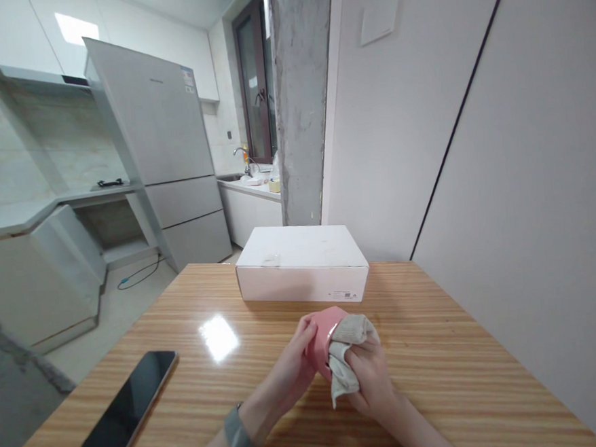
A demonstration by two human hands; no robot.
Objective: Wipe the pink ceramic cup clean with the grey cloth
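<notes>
My left hand [294, 368] is closed around a small pink object [325, 334], holding it just above the wooden table [439, 350]. A grey band sits on that wrist. My right hand [372, 375] grips a crumpled beige cloth [345, 356] and presses it against the pink object's right side. What the pink object is cannot be made out, since the hands and cloth cover much of it.
A closed white box [303, 264] lies at the table's far edge, just beyond my hands. A dark phone [120, 416] lies face up at the near left. A white wall [501, 134] runs along the right. A fridge [163, 151] and kitchen counters stand behind.
</notes>
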